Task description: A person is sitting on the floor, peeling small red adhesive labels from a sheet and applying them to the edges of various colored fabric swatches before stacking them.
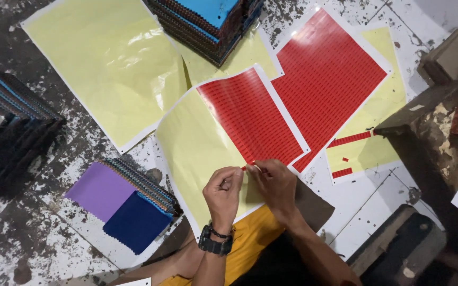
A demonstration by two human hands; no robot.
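Observation:
A sticker sheet lies in front of me, its right part covered in rows of small red labels and its left part bare yellow backing. My left hand, with a black watch on the wrist, and my right hand meet at the sheet's lower edge. Between their fingertips they pinch one small red sticker at the bottom of the red rows. A second, nearly full red sticker sheet lies just beyond to the right.
Empty yellow backing sheets lie at upper left and right. A stack of fabric swatches with a blue top sits at the top; a fanned purple and navy stack lies left, dark stacks far left. Worn wooden blocks stand right.

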